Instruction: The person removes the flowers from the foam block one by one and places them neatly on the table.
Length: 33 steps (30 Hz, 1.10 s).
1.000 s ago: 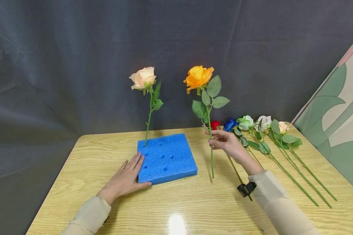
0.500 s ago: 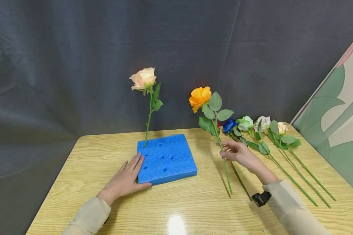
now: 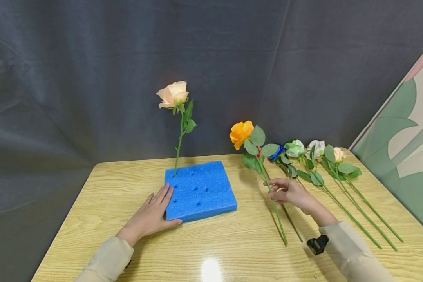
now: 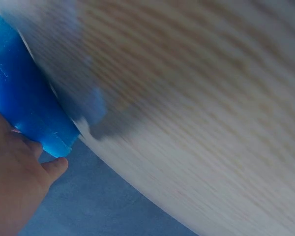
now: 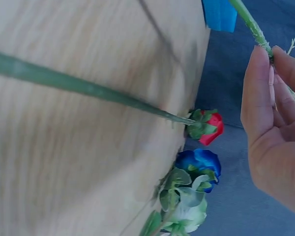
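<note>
My right hand (image 3: 290, 195) pinches the green stem of an orange rose (image 3: 241, 134) between thumb and fingers, low above the table. The rose leans with its bloom toward the back left and its stem end toward me. In the right wrist view the pinched stem (image 5: 250, 24) shows at the fingertips. My left hand (image 3: 150, 217) rests with spread fingers on the left edge of a blue foam block (image 3: 211, 184) dotted with several holes. A pale peach rose (image 3: 173, 94) stands upright in the block's back left corner.
Behind and under the orange rose lies a red rose (image 5: 212, 129), mostly hidden in the head view. Right of it lie a blue rose (image 3: 277, 152), a pale green rose (image 3: 295, 149), a white rose (image 3: 316, 149) and a peach rose (image 3: 339, 154). A dark curtain (image 3: 127, 78) hangs behind the table.
My right hand has moved right and toward me, lowering the orange rose from nearly upright to a lean over the red rose. The left hand and foam block stay put.
</note>
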Motion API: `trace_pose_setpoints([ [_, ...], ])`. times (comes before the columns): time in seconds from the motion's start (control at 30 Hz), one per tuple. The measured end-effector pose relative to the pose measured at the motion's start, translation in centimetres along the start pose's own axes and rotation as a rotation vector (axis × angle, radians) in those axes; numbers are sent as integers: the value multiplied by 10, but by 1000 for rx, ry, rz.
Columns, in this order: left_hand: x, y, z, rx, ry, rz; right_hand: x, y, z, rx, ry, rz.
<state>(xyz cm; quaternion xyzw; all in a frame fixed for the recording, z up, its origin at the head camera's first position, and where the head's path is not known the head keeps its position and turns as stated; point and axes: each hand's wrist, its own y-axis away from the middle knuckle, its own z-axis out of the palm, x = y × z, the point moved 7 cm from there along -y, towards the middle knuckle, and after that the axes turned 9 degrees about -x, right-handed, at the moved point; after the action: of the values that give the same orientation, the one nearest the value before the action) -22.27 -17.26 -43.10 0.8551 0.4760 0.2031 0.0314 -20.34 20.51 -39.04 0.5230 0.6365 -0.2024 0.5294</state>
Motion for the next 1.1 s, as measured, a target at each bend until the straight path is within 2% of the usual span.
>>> trace_pose_setpoints([
  [0.33,1,-1,-2,11,-3,7,20,-3,2,-7,-22,49],
  [0.87,3,2,-3,24,-44,3,33,-8,12,-60,-32,145],
  [1.1,3,1,-3,22,-57,9,36,-8,13,-70,-34,142],
])
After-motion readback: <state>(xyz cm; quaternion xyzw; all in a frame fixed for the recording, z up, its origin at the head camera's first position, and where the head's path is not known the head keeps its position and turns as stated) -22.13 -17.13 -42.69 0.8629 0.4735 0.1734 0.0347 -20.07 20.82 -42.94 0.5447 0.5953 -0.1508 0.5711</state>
